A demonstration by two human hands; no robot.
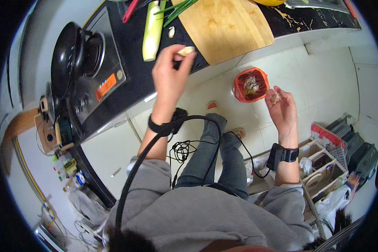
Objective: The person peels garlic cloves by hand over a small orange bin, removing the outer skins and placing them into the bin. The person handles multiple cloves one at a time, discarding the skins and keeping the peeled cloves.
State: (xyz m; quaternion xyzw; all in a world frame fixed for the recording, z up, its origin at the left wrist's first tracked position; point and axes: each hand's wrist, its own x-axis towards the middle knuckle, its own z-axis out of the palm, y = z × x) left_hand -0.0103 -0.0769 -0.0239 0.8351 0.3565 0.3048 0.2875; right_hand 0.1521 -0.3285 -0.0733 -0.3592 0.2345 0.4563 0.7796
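My left hand (169,71) is at the front edge of the black countertop, pinching a pale garlic clove (186,51) between thumb and fingertips. Down on the right, my right hand (283,111) has its palm turned up and its fingers curled around some papery garlic skin (275,98). Its fingertips are beside the rim of a red-lined waste bin (238,94), which contains whitish scraps. Another garlic clove (171,32) lies on the counter. To its left is a long pale-green peeled vegetable (152,34), near green scallions (178,12) and a wooden cutting board (223,30).
A black wok (66,60) sits on the cooktop (105,67) at the left. Black cables (181,152) hang by my legs. Storage bins (326,176) stand on the floor at the lower right. A red handle (130,11) lies at the counter's back.
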